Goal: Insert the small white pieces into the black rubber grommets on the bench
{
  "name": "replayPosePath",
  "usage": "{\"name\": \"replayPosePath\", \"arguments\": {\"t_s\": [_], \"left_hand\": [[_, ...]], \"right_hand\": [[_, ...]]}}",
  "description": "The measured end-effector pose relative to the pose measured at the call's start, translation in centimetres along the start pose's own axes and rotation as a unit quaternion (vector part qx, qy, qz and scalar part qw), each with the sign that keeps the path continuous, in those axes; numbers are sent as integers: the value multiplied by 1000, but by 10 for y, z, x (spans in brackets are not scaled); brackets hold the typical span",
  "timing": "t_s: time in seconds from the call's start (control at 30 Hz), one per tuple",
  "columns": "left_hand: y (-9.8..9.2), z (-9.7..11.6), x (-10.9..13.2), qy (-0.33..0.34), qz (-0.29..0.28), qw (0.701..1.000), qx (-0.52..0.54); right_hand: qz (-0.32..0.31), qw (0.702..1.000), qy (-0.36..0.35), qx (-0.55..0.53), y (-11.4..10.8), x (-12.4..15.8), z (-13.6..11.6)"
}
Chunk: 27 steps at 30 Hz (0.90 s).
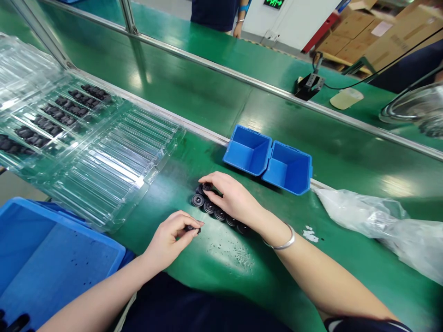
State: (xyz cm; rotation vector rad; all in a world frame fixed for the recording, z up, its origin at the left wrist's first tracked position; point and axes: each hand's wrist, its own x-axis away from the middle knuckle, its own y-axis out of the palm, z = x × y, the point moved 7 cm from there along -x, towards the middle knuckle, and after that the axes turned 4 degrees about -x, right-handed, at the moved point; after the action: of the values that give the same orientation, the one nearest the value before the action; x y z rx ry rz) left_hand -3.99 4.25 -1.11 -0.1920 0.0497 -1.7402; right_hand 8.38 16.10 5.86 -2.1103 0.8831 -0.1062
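My left hand [172, 236] pinches a small black round part [192, 228] between thumb and fingers, just above the green table. My right hand [232, 197] lies curled over a row of several black round parts [209, 206] on the table, fingertips touching the one at the far left end; a silver bangle [284, 240] is on that wrist. Some of the row is hidden under the palm.
Clear plastic trays [104, 157] lie to the left, the far one holding rows of black parts [62, 115]. A large blue bin [51, 258] sits near left. Two small blue bins [270, 161] stand behind the hands. A plastic bag [380, 226] lies right. Another person stands beyond the conveyor [214, 11].
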Motion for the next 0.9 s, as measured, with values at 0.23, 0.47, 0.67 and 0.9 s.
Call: {"name": "replayPosePath", "arguments": {"t_s": [0.23,0.47,0.67,0.9], "left_hand": [[1,2,-3,4,0,1000,0],[0,-2,-1,0,2,1000,10],[0,0,-2,-3,0,1000,9],[-4,4,0,-1,42,994,100]], "right_hand": [[0,1000,-9,12,2,0,1],[-25,998,-37,39,4,-1,-3],[-47,997,-34,42,6,-6,-2],[-10,1000,-7,15,-25,5,-30]]}}
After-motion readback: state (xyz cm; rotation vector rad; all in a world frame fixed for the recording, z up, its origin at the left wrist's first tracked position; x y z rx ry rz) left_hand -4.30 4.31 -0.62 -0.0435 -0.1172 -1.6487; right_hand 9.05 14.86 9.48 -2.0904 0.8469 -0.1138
